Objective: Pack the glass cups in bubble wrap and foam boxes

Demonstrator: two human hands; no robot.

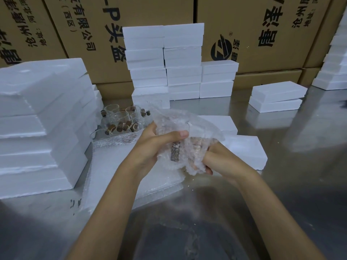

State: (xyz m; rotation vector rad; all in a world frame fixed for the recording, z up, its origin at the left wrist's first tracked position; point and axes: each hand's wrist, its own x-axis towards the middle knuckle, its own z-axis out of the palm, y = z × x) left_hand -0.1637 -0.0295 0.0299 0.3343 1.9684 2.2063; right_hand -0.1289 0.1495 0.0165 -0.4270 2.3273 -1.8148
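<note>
Both hands hold a sheet of bubble wrap point(180, 124) bunched round a glass cup whose brown handle point(175, 152) shows through the film. My left hand point(155, 145) grips the bundle from the left, thumb laid across its top. My right hand point(212, 160) pinches the wrap's lower right folds from below. Several bare glass cups point(120, 119) with brown wooden handles stand in a cluster behind, to the left. A pile of bubble wrap sheets point(116, 166) lies flat on the table under my left forearm. Foam boxes point(244, 149) lie just behind the bundle.
Foam boxes are stacked at the left point(37, 119), at the back centre point(163, 61) and at the right edge point(336, 62). Two lie on the metal table point(291, 184) at the right point(276, 96). Printed cardboard cartons point(262, 30) wall off the back.
</note>
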